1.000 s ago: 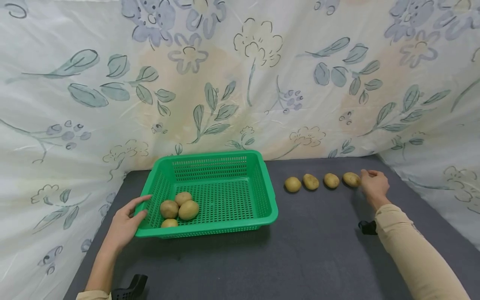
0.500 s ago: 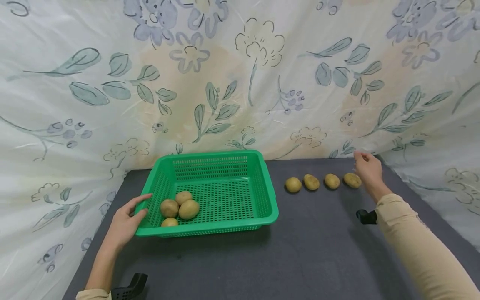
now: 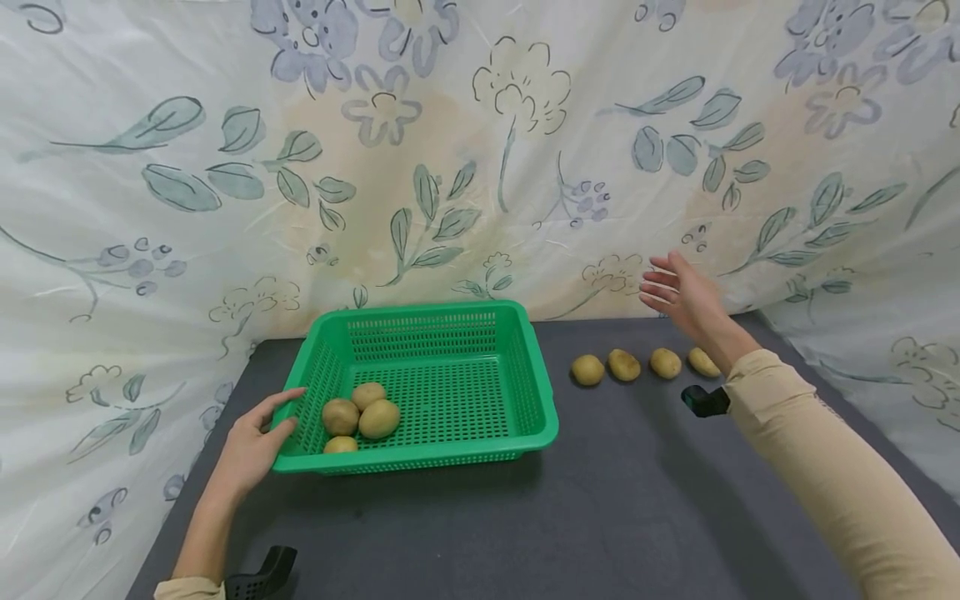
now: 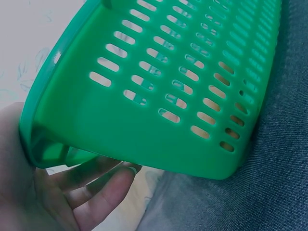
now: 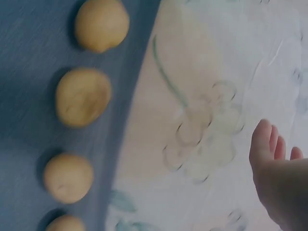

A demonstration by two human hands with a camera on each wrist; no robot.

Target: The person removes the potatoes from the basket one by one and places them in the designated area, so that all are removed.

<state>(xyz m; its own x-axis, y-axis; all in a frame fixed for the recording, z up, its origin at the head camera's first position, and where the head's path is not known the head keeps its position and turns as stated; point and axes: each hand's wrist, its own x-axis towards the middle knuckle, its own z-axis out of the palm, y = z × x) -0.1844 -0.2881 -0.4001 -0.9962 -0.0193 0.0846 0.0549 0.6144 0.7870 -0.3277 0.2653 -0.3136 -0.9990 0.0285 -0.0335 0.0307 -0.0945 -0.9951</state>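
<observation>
My left hand [image 3: 251, 442] grips the left rim of a green plastic basket [image 3: 542, 408], which has slotted walls and a mesh floor. From close up in the left wrist view, the fingers [image 4: 108, 197] curl under the rim near a corner. Several potatoes [image 3: 379, 419] lie together in the basket's left part. Raised above the back right of the table, my right hand [image 3: 686, 296] holds nothing, its fingers spread. Below it a row of potatoes [image 3: 623, 365] sits on the table; my forearm partly covers the rightmost potato [image 3: 703, 362].
A dark grey cloth covers the table [image 3: 480, 525]. Floral sheeting [image 3: 420, 242] hangs behind and along both sides, close to the row of potatoes. A black wrist camera mount [image 3: 705, 401] juts out below my right wrist.
My right hand has lifted away from the rightmost potato, moving up and left, and its fingers have spread. My left hand and the basket have stayed put.
</observation>
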